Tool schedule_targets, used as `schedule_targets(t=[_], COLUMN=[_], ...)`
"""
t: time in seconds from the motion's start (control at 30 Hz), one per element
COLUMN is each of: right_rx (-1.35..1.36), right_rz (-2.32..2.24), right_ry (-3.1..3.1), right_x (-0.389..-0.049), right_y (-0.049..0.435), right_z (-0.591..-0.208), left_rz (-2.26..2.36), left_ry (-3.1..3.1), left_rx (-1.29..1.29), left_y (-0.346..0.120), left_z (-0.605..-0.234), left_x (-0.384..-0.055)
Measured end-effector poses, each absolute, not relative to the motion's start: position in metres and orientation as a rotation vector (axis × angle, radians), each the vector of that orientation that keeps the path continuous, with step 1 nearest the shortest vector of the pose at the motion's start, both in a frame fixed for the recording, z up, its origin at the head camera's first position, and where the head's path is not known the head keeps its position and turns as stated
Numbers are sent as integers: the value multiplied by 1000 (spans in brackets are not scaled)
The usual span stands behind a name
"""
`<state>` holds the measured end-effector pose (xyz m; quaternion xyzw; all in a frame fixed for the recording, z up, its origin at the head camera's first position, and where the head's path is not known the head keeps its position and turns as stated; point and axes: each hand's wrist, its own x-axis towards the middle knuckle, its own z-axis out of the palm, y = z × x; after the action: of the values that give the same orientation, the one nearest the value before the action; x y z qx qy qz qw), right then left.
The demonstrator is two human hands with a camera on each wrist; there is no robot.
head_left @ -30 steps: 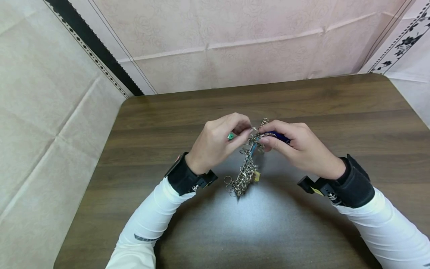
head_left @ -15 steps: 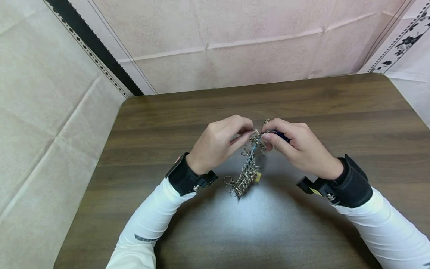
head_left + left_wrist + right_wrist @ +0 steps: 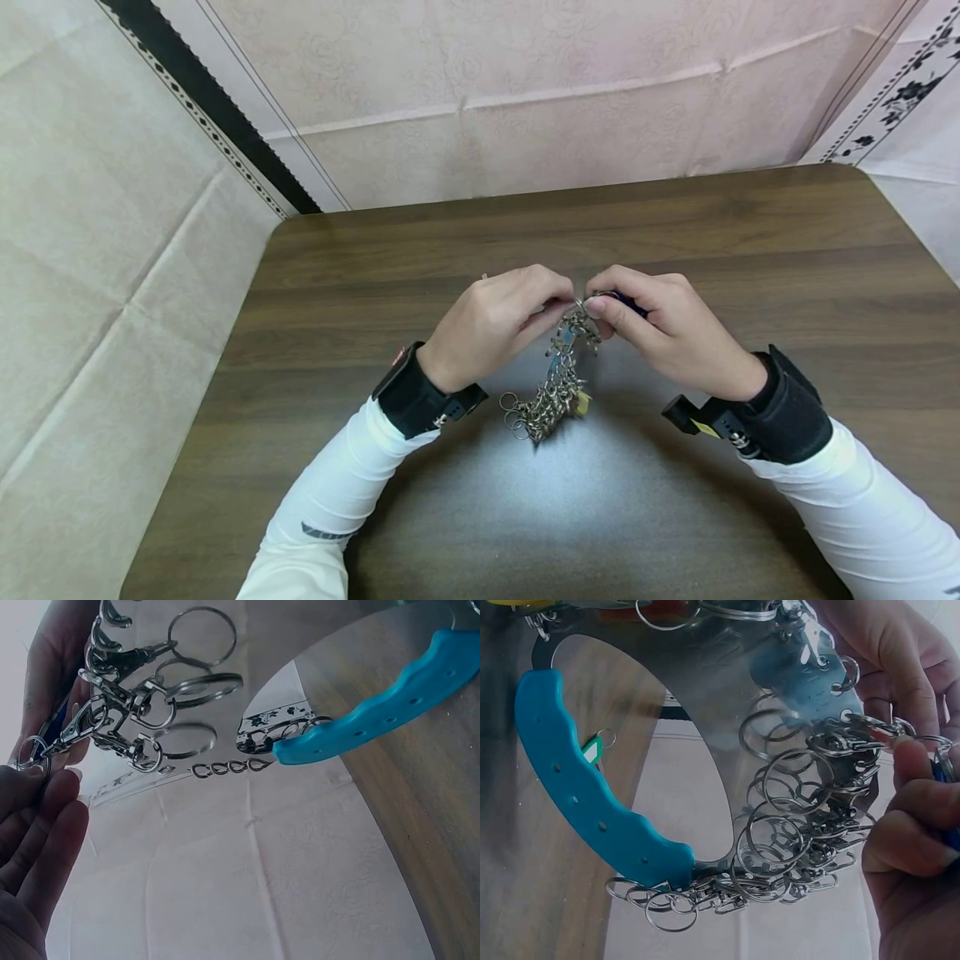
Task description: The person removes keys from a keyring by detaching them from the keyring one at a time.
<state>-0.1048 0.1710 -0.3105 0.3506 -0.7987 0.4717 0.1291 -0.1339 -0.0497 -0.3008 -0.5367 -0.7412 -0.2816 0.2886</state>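
Note:
A shiny metal plate (image 3: 697, 667) with a teal handle (image 3: 600, 802) stands on edge between the hands, in the head view mostly covered by key rings (image 3: 551, 408). Those rings hang on small clasps and short chains along its rim. At the plate's upper end, my left hand (image 3: 510, 317) pinches a small ring (image 3: 34, 752) with thumb and fingers. Close against it, my right hand (image 3: 660, 325) holds a dark blue key tag (image 3: 628, 301) between thumb and curled fingers. Both hands' fingertips nearly meet, partly hiding the joint between ring and clasp.
A green key tag (image 3: 592, 750) with a ring lies on the table, seen through the handle opening. A yellow tag (image 3: 582, 403) hangs at the plate's right side. The brown wooden table (image 3: 375, 250) meets pale cloth (image 3: 525, 125) at its far edge.
My left hand has moved right and slightly nearer, up to the right hand, and now covers the green tag in the head view. The plate has shifted a little; the right hand stays nearly still.

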Motion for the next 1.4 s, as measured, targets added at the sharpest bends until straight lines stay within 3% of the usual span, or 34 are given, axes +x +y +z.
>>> schedule_targets(t=[1.03, 1.4], right_rx=[832, 731], right_rz=[1617, 1523], right_ry=[-2366, -2274], right_x=[-104, -105], right_y=[168, 165], right_z=[-308, -307], left_rz=[-638, -796], left_ry=[-1877, -1991], left_rx=[-1541, -1489], left_y=[-49, -49], left_z=[-304, -301], left_x=[-138, -137])
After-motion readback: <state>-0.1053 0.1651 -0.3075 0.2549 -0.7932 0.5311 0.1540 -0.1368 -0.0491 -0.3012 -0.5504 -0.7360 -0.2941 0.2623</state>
